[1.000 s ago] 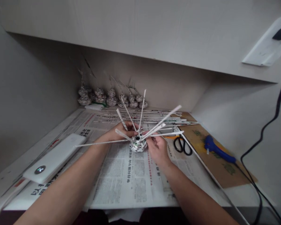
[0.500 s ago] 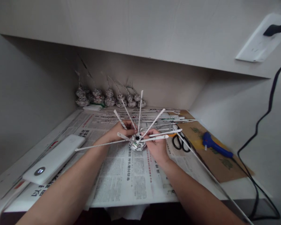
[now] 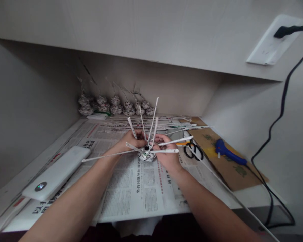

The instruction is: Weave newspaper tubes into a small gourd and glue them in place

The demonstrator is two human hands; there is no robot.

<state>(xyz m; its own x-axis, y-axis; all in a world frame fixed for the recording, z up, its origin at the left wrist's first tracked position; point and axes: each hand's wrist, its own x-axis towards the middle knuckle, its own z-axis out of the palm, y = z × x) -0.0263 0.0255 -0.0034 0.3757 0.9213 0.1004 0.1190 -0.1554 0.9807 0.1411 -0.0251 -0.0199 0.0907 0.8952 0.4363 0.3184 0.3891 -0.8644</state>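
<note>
A small round woven piece of rolled newspaper (image 3: 146, 156) is held between both hands above the newspaper-covered table. Several rolled paper sticks (image 3: 155, 129) fan out from its top, around a dark central opening. My left hand (image 3: 132, 139) closes on the left and back of the weave, its fingertips near the rim. On the other side my right hand (image 3: 168, 153) grips the piece, fingers bent among the sticks at the rim. The palms hide part of the weave. One long stick (image 3: 108, 155) reaches left across my left wrist.
Several finished woven gourds (image 3: 116, 105) stand along the back wall. Loose paper sticks (image 3: 151, 126) lie before them. Scissors (image 3: 193, 151), a blue glue gun (image 3: 229, 153) on cardboard (image 3: 236, 176) and its black cord are at right. A white power bank (image 3: 58, 171) lies left.
One paper stick on the right has swung up and inward towards the middle. My right hand's fingers have shifted towards the rim. The view has moved slightly to the right.
</note>
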